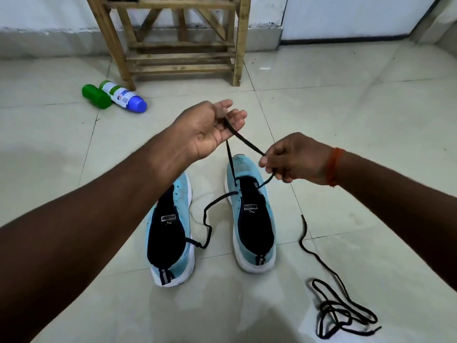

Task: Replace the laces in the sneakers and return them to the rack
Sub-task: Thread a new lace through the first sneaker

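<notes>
Person's on the floor w/ both sneakers toes-away in front of them, just short of the wooden rack point(178, 58) by the wall. L hand point(210, 127) is up, palm turned in, thumb and fingertips pinching a black lace point(247, 142); the other fingers are loosely curved. R hand point(294, 159), orange thread band point(333, 167) on the wrist, has its fingers curled and clamped on the same lace lower down. That lace runs thru the front eyelets of the right sneaker point(249, 219), and its slack trails across the tiles to the left sneaker point(170, 231). A 2nd lace point(333, 300) lies loose in a tangle on the floor at right. Green bottle point(96, 96) and white/blue bottle point(123, 96) lie side by side near the rack's leg.
</notes>
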